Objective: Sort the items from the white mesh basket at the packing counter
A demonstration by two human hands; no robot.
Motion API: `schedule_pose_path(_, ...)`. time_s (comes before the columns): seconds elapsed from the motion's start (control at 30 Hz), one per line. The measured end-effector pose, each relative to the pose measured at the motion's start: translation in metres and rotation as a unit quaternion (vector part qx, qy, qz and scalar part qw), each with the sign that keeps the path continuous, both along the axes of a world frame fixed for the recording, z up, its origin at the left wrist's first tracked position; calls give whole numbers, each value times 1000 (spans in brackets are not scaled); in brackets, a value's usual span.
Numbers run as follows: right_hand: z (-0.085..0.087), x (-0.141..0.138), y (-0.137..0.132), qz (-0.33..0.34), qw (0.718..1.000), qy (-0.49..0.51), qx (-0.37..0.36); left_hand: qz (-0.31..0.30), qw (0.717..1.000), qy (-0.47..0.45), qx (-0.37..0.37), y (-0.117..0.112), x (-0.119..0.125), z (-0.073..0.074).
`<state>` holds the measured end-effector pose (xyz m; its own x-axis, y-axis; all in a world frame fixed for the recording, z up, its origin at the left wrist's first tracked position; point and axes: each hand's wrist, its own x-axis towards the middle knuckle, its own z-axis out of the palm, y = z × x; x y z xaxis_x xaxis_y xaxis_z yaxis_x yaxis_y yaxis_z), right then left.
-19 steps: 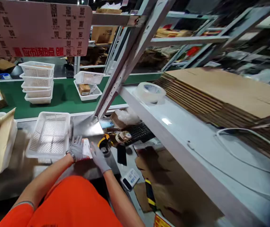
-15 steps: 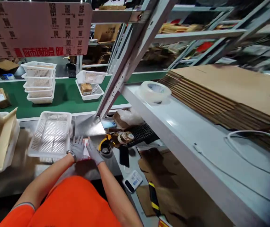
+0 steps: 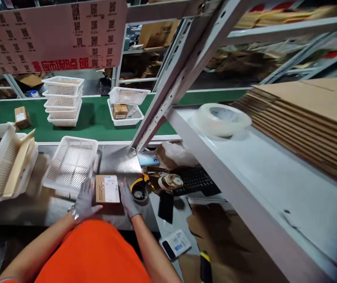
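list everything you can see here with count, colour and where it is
small box: 1, brown with a white label, flat on the steel worktop between the two hands
empty basket: 1, white, on the worktop left of the small box
tape dispenser: 1, yellow and black, right of the right hand
keyboard: 1, black, under the shelf
tape roll: 1, clear, on the grey shelf
flat cardboard: 1 stack, brown, on the shelf at right
stacked baskets: 1 stack, white, on the green conveyor
handheld scanner: 1, white, low down right of the worktop
left hand: grey glove, open, resting by the box's left edge
right hand: grey glove, open, by the box's right edge
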<state>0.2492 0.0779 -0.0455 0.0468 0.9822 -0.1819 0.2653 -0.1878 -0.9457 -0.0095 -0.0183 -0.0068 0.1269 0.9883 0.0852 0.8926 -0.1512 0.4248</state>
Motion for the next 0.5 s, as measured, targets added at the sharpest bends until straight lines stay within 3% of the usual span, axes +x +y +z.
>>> schedule_pose_path(0.13,4,-17,8,93,981,-129,110,90,990,-101,-32,-64,-28,-25)
schedule_pose_path(0.27,3,-38,22,198,954,-182,134,205,968,-143,21,-94,-28,-33)
schedule_pose_path(0.37,-8,-37,20,166,972,-135,101,319,933,-167,19,-100,-18,-29)
schedule_pose_path(0.5,-26,-9,-19,52,996,-69,-3,476,847,-222,-77,-108,-10,-22)
